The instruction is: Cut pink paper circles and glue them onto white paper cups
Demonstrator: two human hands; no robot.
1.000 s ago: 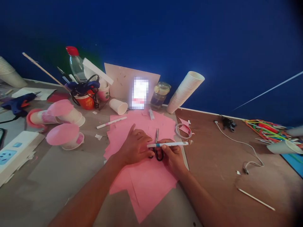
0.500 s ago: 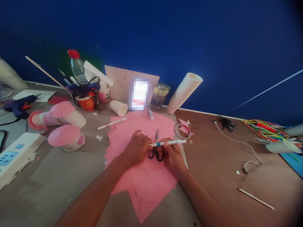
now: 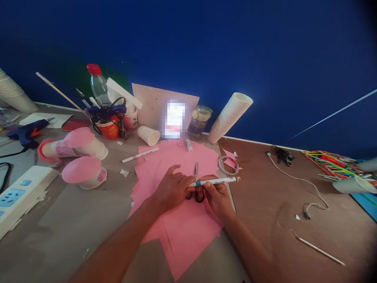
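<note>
Both my hands grip a white acrylic marker (image 3: 218,181) with a teal band, held level above layered pink paper (image 3: 188,236). My left hand (image 3: 173,188) pinches its left end, the fingertips partly hidden. Around the marker's middle, my right hand (image 3: 218,196) is closed, thumb on top. Beneath the marker lie scissors (image 3: 196,169) on the paper, their dark handles partly covered by my fingers. A second marker (image 3: 140,155) rests at the paper's upper left edge. A roll of tape (image 3: 228,165) sits just beyond my right hand.
Paper-cup pieces with pink paper (image 3: 81,171) and a power strip (image 3: 26,192) are at left. Behind stand a lit screen (image 3: 174,118), a glass jar (image 3: 199,122) and stacked paper cups (image 3: 230,118). A cable (image 3: 297,177) and colourful sticks (image 3: 332,161) lie right.
My left hand has slid slightly right along the marker, its fingers now nearer the teal band. The marker has dropped slightly in view. The whole view has shifted a little.
</note>
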